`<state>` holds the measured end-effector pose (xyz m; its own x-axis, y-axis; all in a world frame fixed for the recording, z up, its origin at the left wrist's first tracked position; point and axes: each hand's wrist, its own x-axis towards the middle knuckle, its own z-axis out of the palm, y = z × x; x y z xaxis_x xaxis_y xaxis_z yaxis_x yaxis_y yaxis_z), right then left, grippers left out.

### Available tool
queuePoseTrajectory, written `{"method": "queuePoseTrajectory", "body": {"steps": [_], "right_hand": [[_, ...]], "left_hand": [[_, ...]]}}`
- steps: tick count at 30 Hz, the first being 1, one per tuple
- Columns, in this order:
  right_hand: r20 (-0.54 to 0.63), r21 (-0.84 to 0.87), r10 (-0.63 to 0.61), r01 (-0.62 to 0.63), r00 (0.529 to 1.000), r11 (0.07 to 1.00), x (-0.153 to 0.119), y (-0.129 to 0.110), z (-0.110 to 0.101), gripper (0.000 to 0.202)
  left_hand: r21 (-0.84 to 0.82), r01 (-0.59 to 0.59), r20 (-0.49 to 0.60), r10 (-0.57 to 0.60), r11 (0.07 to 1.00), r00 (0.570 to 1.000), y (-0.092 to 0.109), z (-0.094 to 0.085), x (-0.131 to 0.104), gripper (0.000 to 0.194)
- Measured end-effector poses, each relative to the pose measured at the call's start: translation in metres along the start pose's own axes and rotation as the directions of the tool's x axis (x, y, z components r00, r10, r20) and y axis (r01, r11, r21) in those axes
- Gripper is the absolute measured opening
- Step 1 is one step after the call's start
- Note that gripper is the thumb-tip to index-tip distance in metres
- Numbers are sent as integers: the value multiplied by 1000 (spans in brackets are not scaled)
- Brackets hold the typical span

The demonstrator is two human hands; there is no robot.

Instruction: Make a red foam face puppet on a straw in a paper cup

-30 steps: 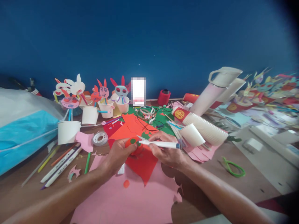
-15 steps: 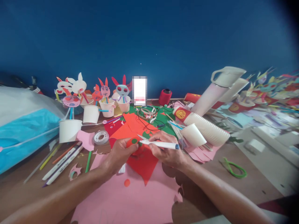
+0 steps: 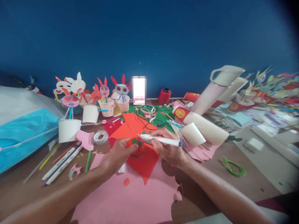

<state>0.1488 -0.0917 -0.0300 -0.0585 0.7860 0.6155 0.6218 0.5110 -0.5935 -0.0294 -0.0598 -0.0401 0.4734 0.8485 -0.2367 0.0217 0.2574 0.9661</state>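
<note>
My left hand (image 3: 119, 152) pinches a small orange paper piece (image 3: 135, 148) that bears two dark green dots. In my right hand (image 3: 168, 149) is a white marker (image 3: 163, 140) with a blue end, its tip pointing left just above the orange piece, apart from it. Under the hands lie a pointed red paper (image 3: 145, 166) and a large pink sheet (image 3: 126, 202) with cut-out edges. A small orange circle (image 3: 126, 181) rests on the pink sheet. Orange sheets (image 3: 130, 124) lie beyond the hands.
Paper cups (image 3: 70, 130) with rabbit-faced figures stand at the back left. A tape roll (image 3: 100, 137) and markers (image 3: 62, 165) lie left. Stacked cups (image 3: 203, 126), a tilted pale jug (image 3: 212, 91) and a green pipe cleaner (image 3: 234, 168) are on the right. A blue bag (image 3: 30, 130) sits far left.
My right hand has moved slightly right, and the marker tip has lifted up away from the green dots. My left hand holds the orange piece in nearly the same place.
</note>
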Motion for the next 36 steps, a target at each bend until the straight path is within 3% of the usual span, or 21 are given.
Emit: {"method": "queuePoseTrajectory", "body": {"steps": [18, 36], "right_hand": [[10, 53, 21, -21, 1000, 998, -3, 3, 3, 10], [15, 40, 8, -8, 1000, 999, -1, -2, 5, 8]], "left_hand": [[-274, 11, -197, -67, 962, 978, 9, 0, 4, 15], [-269, 18, -185, -70, 963, 980, 8, 4, 2, 19]]}}
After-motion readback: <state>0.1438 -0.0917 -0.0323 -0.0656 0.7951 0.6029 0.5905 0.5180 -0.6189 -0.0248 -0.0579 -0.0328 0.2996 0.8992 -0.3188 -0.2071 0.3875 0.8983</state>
